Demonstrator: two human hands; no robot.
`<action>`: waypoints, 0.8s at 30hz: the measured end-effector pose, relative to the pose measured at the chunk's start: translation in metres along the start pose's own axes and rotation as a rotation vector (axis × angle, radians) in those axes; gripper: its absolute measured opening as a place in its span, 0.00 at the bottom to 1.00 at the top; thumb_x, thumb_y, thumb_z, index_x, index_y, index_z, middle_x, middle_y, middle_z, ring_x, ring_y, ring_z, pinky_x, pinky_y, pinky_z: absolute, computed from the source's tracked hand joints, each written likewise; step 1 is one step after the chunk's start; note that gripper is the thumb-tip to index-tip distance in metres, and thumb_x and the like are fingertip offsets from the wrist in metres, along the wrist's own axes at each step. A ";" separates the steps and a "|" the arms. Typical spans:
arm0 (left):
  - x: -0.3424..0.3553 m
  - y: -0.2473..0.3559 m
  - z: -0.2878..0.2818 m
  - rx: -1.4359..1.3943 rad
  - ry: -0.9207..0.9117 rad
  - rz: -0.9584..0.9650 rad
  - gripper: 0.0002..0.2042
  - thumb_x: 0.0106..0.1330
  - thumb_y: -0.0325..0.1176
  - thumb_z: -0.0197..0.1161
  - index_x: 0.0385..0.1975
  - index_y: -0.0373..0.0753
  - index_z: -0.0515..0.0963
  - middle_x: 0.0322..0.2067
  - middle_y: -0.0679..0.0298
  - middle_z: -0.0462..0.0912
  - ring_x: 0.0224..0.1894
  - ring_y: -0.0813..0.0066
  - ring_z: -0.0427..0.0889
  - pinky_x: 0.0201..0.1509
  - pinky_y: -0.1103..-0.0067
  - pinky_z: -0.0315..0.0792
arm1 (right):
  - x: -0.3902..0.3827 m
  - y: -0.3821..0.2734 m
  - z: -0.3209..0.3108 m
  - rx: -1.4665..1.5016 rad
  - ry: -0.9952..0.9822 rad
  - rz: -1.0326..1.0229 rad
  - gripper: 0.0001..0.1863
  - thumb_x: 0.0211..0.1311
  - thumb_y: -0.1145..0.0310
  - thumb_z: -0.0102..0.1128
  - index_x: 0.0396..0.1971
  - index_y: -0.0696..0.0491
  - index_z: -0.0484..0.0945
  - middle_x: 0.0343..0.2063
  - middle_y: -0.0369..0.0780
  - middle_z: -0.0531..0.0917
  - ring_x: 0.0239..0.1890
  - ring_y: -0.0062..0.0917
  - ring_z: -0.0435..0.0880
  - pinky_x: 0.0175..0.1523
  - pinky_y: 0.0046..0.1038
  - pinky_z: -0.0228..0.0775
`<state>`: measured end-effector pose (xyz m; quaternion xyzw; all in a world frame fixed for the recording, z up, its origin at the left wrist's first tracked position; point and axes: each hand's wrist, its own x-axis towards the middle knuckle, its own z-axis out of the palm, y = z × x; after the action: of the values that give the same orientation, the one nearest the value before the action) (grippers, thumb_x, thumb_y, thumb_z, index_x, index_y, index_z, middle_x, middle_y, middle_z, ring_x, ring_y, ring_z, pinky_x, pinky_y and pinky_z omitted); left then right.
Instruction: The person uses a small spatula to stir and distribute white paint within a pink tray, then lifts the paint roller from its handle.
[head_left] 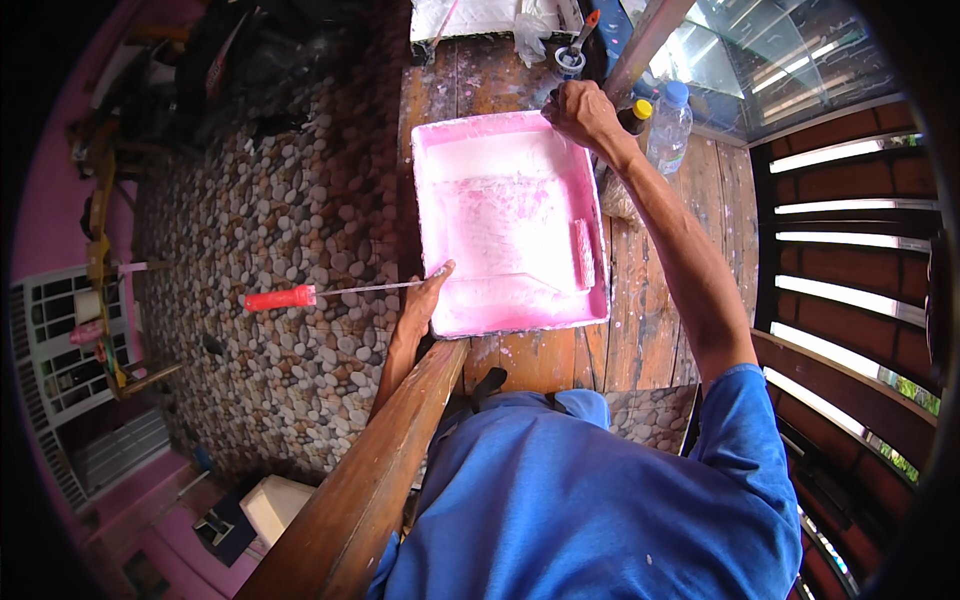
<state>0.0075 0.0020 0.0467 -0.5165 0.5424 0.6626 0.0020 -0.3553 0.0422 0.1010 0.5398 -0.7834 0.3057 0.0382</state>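
A pink-smeared paint tray [505, 225] sits on the wooden table, holding a paint roller [585, 255] along its right side. The roller's thin rod reaches leftward past the rim to a red handle [280, 298]. My left hand [430, 292] grips the tray's lower left rim, beside the rod, with its fingers partly hidden. At the top right corner, my right hand [585, 120] is curled closed on the tray, its fingertips mostly out of sight. A yellow-capped dark bottle [636, 118] and a clear plastic bottle [668, 135] stand beside that hand.
The weathered table [665, 310] has a small cup with a brush [568, 62] and a white tray [470, 18] at its far end. A glass pane [775, 60] and slatted wall [850, 270] are right. A wooden post or beam [350, 480] runs toward me, over the pebble-patterned floor [250, 200].
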 end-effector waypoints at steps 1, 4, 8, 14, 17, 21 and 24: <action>0.000 0.000 0.001 -0.005 0.000 0.008 0.29 0.55 0.51 0.61 0.51 0.34 0.72 0.56 0.49 0.66 0.62 0.64 0.59 0.64 0.73 0.52 | -0.002 -0.001 0.004 -0.021 0.051 0.037 0.13 0.47 0.66 0.57 0.15 0.62 0.73 0.17 0.53 0.76 0.23 0.46 0.76 0.31 0.39 0.70; -0.004 0.008 0.006 0.042 0.032 -0.045 0.29 0.55 0.51 0.61 0.51 0.35 0.72 0.56 0.51 0.67 0.62 0.65 0.59 0.64 0.73 0.51 | -0.006 0.000 0.013 -0.043 0.010 0.036 0.13 0.48 0.66 0.56 0.14 0.61 0.72 0.18 0.53 0.75 0.23 0.47 0.77 0.30 0.40 0.70; 0.004 -0.003 -0.003 0.032 0.037 -0.026 0.29 0.55 0.51 0.61 0.51 0.34 0.72 0.57 0.51 0.66 0.62 0.65 0.59 0.64 0.73 0.52 | 0.002 -0.004 0.006 -0.006 0.076 -0.002 0.14 0.47 0.65 0.57 0.15 0.62 0.72 0.18 0.54 0.75 0.24 0.47 0.77 0.31 0.39 0.70; 0.003 0.000 0.005 0.023 0.032 -0.044 0.29 0.55 0.51 0.61 0.51 0.33 0.72 0.56 0.52 0.67 0.62 0.66 0.60 0.65 0.74 0.50 | -0.001 -0.011 0.014 0.015 0.014 0.073 0.15 0.47 0.63 0.58 0.16 0.62 0.73 0.18 0.54 0.75 0.24 0.47 0.77 0.31 0.39 0.69; 0.000 -0.001 -0.001 -0.015 -0.005 0.010 0.29 0.55 0.51 0.61 0.50 0.34 0.72 0.56 0.52 0.67 0.62 0.67 0.60 0.65 0.75 0.49 | 0.006 -0.028 0.003 0.061 -0.157 0.189 0.15 0.48 0.61 0.55 0.20 0.61 0.75 0.25 0.55 0.78 0.33 0.47 0.79 0.41 0.38 0.72; 0.004 0.000 0.003 0.008 0.006 -0.024 0.29 0.55 0.51 0.61 0.51 0.35 0.73 0.57 0.53 0.67 0.62 0.67 0.59 0.66 0.75 0.48 | 0.005 -0.034 0.013 0.000 -0.170 0.044 0.15 0.50 0.62 0.54 0.20 0.61 0.75 0.23 0.52 0.79 0.31 0.43 0.79 0.39 0.37 0.72; 0.006 -0.004 0.000 0.022 0.023 -0.033 0.29 0.55 0.51 0.61 0.51 0.35 0.72 0.57 0.53 0.67 0.62 0.67 0.59 0.66 0.75 0.47 | 0.012 -0.045 0.011 0.047 -0.211 0.072 0.15 0.50 0.62 0.54 0.21 0.61 0.75 0.23 0.53 0.79 0.32 0.43 0.79 0.39 0.36 0.72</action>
<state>0.0067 0.0005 0.0403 -0.5331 0.5410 0.6504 0.0124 -0.3180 0.0166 0.1165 0.5414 -0.7944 0.2667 -0.0681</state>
